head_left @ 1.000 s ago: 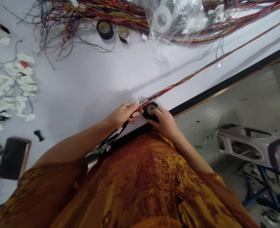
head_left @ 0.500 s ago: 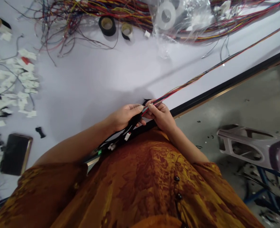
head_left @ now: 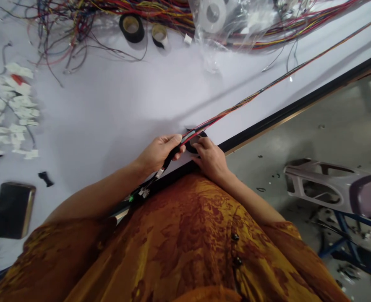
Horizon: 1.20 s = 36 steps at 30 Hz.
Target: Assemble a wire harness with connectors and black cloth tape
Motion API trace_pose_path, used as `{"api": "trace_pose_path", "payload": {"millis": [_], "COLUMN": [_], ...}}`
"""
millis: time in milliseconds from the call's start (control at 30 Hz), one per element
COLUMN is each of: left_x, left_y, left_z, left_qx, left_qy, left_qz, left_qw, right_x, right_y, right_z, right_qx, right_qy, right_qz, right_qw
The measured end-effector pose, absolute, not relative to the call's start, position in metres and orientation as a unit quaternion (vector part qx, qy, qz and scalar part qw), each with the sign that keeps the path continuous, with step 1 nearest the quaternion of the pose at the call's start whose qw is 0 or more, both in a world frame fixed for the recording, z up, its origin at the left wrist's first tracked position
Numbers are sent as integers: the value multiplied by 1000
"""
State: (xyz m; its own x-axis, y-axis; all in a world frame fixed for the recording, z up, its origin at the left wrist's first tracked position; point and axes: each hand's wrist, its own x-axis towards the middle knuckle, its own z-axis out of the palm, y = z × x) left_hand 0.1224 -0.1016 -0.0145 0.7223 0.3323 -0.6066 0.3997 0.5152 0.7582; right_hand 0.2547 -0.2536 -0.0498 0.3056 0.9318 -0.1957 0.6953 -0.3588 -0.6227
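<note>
My left hand (head_left: 157, 154) is closed around a bundle of thin coloured wires (head_left: 226, 112), its thumb on top where black wrapping meets the bare wires. From there the bundle runs up to the right across the table. The wrapped end drops below that hand toward my body, with small white connectors (head_left: 144, 192) on it. Just right of the bundle, my right hand (head_left: 213, 158) has its fingers curled on a roll of black tape (head_left: 191, 147) at the table's edge. Part of the roll lies hidden behind the bundle and fingers.
More wires (head_left: 169, 14) lie along the back, beside a clear plastic bag (head_left: 236, 25) and two tape rolls, one black (head_left: 131, 28), one smaller (head_left: 159, 35). White scraps (head_left: 22, 105) and a dark phone-like object (head_left: 14, 209) sit left. A plastic stool (head_left: 320, 184) stands right, beyond the table edge.
My right hand has left the wires beside my left thumb and moved slightly down and right onto the tape roll. My left hand still grips the bundle. The view has shifted slightly.
</note>
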Motion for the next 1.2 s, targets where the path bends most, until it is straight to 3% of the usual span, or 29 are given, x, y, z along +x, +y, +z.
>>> {"api": "trace_pose_path", "payload": {"millis": [67, 233, 367, 600, 733, 933, 1000, 1200], "left_x": [123, 124, 123, 112, 109, 109, 109, 113], "left_y": [-102, -100, -98, -112, -125, -120, -115, -109], "left_z": [-14, -15, -15, -8, -3, -8, -9, -1], "left_qx": [479, 427, 424, 590, 677, 601, 544, 387], "left_qy": [374, 364, 375, 330, 306, 337, 349, 380], "left_qz": [-18, -16, -53, 4, 97, 59, 37, 2], "left_qw": [794, 828, 822, 737, 662, 723, 762, 840], "right_x": [258, 272, 274, 274, 281, 284, 284, 285], "right_y": [-258, -267, -270, -260, -218, -193, -212, -231], "right_z": [-50, -41, -32, 9, 22, 16, 7, -49], "right_qx": [-766, -668, -597, -520, -510, -688, -713, -564], "right_qy": [-527, -455, -366, -235, -286, -426, -410, -383], "right_qz": [281, 405, 512, 610, 604, 323, 285, 474], "right_qw": [237, 428, 498, 550, 542, 491, 493, 557]}}
